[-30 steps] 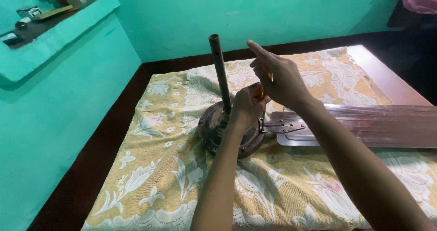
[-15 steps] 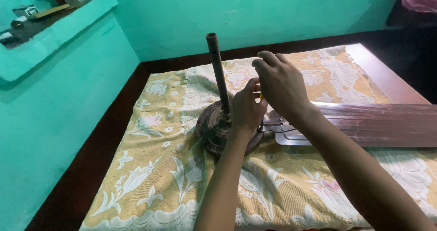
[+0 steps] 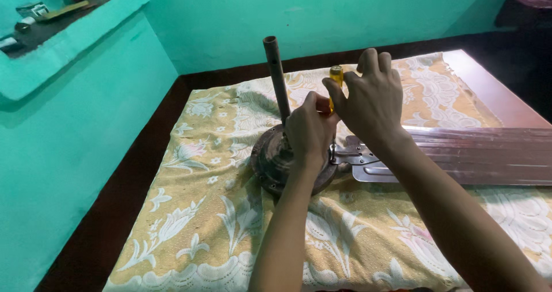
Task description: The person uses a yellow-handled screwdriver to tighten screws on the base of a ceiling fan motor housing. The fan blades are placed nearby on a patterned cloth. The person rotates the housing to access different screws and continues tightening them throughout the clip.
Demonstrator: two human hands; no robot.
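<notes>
**Both hands raised, close together**

Forearms reaching forward from the lower edge, bare, converging at the centre. Left hand (image 3: 309,132) curled into a loose fist, knuckles toward the camera, wrist straight. Right hand (image 3: 371,99) just beside and slightly above, back upward, fingers (image 3: 368,59) bent over, thumb pinching inward toward the left.

No packages, labels, signs — no screens

Both hands grip an upright yellow-handled screwdriver (image 3: 335,76): right hand (image 3: 371,99) high, left hand (image 3: 310,132) low. Its tip meets the fan motor (image 3: 270,160); the fan blade (image 3: 471,162) extends toward 3 o'clock.
</notes>
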